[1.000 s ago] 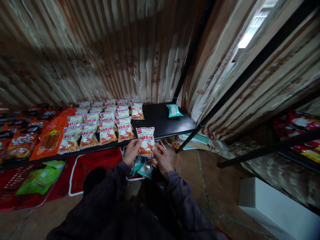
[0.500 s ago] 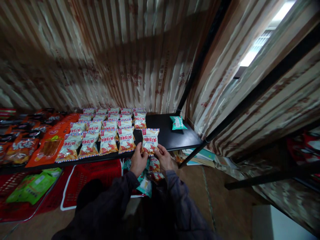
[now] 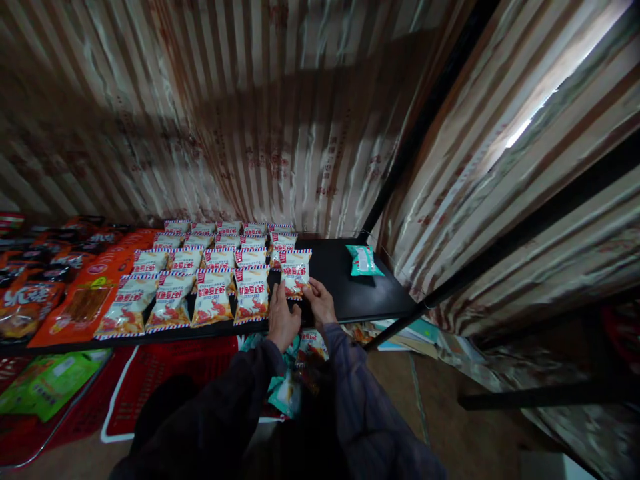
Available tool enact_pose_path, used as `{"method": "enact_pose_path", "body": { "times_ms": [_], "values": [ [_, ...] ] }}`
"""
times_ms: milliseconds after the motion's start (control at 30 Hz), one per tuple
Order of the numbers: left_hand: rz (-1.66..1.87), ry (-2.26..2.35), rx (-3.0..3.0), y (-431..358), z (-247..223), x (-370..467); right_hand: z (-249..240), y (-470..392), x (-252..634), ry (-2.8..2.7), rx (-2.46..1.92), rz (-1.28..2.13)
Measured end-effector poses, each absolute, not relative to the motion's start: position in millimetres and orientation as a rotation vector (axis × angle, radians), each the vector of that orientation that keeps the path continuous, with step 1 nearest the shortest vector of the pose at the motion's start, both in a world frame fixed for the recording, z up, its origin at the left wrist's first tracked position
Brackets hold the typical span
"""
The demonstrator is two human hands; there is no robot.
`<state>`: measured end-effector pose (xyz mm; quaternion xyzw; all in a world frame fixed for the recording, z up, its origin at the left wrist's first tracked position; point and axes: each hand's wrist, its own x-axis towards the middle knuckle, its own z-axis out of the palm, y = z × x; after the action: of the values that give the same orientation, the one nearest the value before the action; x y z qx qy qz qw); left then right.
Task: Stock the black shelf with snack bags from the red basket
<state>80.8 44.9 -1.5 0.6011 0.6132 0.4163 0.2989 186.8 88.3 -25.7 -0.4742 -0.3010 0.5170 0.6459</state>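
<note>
Between my hands is a white-and-orange snack bag [image 3: 295, 272] with red lettering and a striped top edge. My left hand [image 3: 283, 319] grips its lower left side, and my right hand [image 3: 320, 301] has its fingers on the lower right corner. The bag is at the right end of several rows of matching snack bags [image 3: 213, 297] on a black shelf [image 3: 350, 297]. Directly behind it stands another bag of the same kind [image 3: 283, 243], partly covered. A teal snack bag [image 3: 364, 260] lies alone toward the shelf's right end.
Orange snack packs [image 3: 85, 297] fill the shelf's left part. Below are red baskets [image 3: 165, 373], one with green packs [image 3: 50, 383], and teal bags [image 3: 286, 393] under my arms. A black post [image 3: 400, 180] rises at the shelf's back right corner, before a striped curtain [image 3: 240, 133].
Both hands have pushed the snack bag farther back on the shelf, in front of the bag behind it. The view has shifted slightly.
</note>
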Motion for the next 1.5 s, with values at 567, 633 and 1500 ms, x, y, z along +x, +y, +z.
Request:
{"method": "enact_pose_path", "body": {
  "times_ms": [567, 633, 1500],
  "values": [
    [1.106, 1.674, 1.567, 61.7, -15.1, 79.8, -30.7, 119.7, 176.3, -0.968, -1.167, 1.079],
    [1.108, 1.674, 1.591, 61.3, -14.5, 80.9, -34.7, 121.9, 176.8, -1.015, -1.192, 1.022],
    [1.150, 1.699, 1.702, 56.1, -28.0, 98.4, -42.1, 148.4, 188.3, -1.035, -1.240, 0.943]
  ]
}}
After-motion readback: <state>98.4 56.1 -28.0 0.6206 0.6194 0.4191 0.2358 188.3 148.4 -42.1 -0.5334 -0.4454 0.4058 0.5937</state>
